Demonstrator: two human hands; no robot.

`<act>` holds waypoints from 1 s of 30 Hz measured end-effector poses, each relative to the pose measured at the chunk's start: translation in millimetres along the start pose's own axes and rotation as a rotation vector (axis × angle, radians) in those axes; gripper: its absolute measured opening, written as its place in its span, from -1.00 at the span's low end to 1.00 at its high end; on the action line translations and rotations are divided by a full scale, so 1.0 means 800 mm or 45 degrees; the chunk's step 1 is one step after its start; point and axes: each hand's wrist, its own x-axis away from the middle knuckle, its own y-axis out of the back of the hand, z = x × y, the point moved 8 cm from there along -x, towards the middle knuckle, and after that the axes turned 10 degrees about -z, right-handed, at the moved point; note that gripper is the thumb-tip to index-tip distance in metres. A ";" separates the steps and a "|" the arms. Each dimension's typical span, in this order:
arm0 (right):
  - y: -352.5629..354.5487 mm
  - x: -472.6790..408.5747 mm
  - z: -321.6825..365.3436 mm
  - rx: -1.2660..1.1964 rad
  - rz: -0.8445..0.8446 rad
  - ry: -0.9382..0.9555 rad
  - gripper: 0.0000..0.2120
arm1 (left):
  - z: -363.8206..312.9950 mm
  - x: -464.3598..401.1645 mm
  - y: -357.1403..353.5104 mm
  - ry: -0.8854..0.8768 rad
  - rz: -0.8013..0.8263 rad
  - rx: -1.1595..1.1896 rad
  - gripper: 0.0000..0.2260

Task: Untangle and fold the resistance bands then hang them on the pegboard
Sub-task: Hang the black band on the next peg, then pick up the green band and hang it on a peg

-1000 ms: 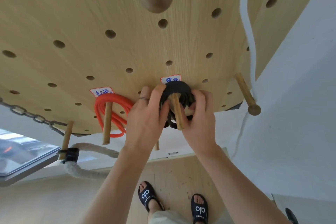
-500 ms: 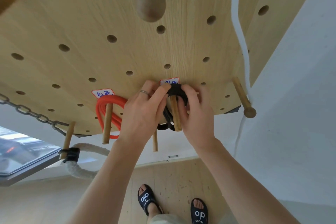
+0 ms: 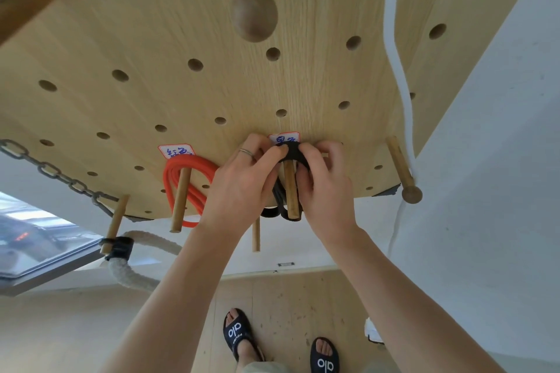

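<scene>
Presently both hands pinch the black band (image 3: 291, 152) looped over its peg (image 3: 290, 191) on the pegboard (image 3: 181, 24): left hand (image 3: 242, 188) and right hand (image 3: 325, 188) either side. Judged soft, light, springy; hold the folded top near the board

I see bright, even daylight; glare washes out the window (image 3: 33, 239) at lower left; shadows are faint; wide-angle distortion bows the pegboard (image 3: 151, 39) edges; the upper-left peg (image 3: 27, 6) is blurred; the centre is sharp.
</scene>
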 end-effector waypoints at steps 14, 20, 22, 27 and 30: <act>0.020 0.062 -0.011 -0.089 -0.041 -0.459 -0.69 | 0.013 0.038 0.036 0.197 0.025 -0.112 -0.86; -0.029 0.172 0.030 -0.092 0.244 -0.560 -0.75 | 0.001 0.112 0.082 0.084 -0.012 -0.033 -0.79; -0.047 0.204 0.055 -0.115 0.342 -0.554 -0.76 | -0.004 0.133 0.102 0.070 -0.019 -0.013 -0.79; -0.112 0.285 0.124 -0.135 0.774 -0.451 -0.83 | 0.069 0.246 0.172 0.375 -0.092 -0.095 -0.84; -0.162 0.345 0.176 -0.119 1.127 -0.315 -0.86 | 0.119 0.360 0.219 0.683 -0.170 -0.158 -0.86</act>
